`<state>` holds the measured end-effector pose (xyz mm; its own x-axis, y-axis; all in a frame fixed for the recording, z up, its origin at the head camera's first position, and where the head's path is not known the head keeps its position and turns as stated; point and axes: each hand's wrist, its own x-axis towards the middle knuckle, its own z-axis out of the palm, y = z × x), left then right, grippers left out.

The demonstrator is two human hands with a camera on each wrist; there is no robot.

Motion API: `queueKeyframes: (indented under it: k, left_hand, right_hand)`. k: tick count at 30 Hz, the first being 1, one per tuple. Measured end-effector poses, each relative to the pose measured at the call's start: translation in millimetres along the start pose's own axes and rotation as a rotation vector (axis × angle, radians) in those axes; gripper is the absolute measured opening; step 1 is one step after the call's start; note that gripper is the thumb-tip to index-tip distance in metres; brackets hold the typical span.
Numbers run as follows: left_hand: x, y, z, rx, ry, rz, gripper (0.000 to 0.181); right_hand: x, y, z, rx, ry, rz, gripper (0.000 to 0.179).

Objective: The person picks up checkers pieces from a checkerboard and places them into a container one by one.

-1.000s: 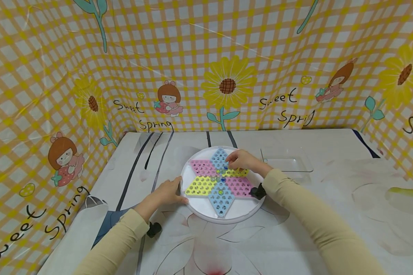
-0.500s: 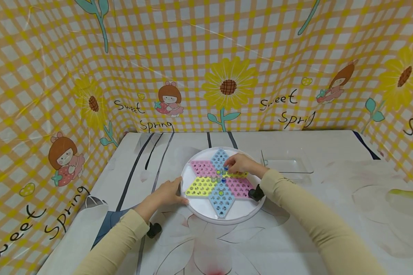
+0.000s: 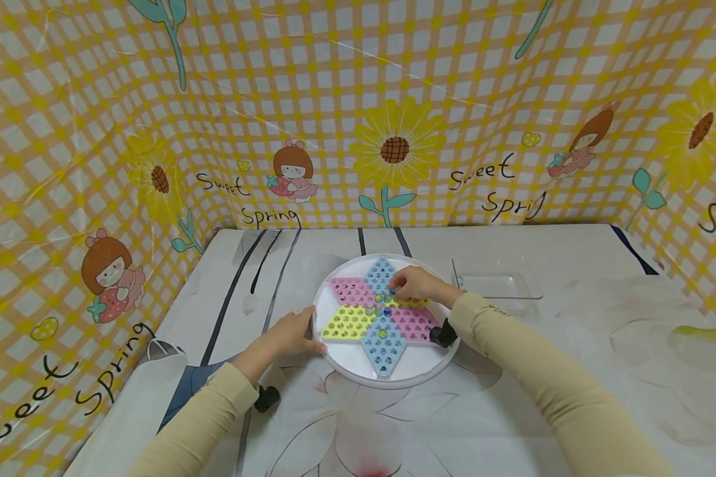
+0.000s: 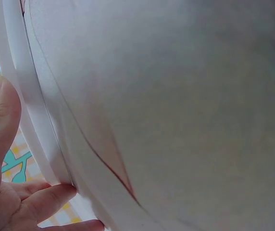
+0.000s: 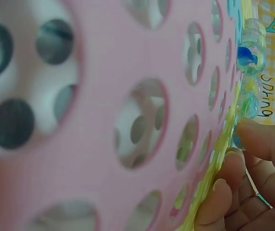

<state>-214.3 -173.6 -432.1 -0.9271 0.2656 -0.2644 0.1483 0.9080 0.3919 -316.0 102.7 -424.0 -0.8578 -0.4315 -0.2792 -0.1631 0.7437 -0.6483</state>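
A round white Chinese checkers board with a pink, yellow and blue star lies on the table. My left hand rests at its left rim; in the left wrist view the thumb lies against the rim and the spread fingers touch its outer edge. Over the far right part of the star, my right hand pinches a blue-tinted marble between its fingertips, close to the yellow section. Several clear marbles sit near the star's middle, among them a blue one. A yellow-green marble sits on the near blue section.
A clear plastic box stands behind and right of the board. At the table's left edge is a white object with an opening. Yellow checked cloth hangs around the back and sides.
My right hand has shifted slightly left and down over the board, its fingertips now near the blue marble. The left hand has stayed at the rim.
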Motion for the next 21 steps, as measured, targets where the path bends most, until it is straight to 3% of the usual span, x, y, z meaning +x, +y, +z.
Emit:
queueKeyframes:
  k: [8, 16, 21]
  left_hand:
    - [0.9, -1.8, 1.2, 0.001, 0.001, 0.010, 0.093]
    - [0.5, -1.6, 0.3, 0.008, 0.005, 0.020, 0.092]
    - [0.8, -2.2, 0.6, 0.012, 0.003, 0.015, 0.092]
  right_hand:
    - [0.1, 1.3, -0.4, 0.001, 0.005, -0.016, 0.020]
    - [-0.6, -1.0, -3.9, 0.010, 0.055, -0.111, 0.018]
    - [-5.8, -6.4, -8.9, 0.039, 0.064, -0.122, 0.020]
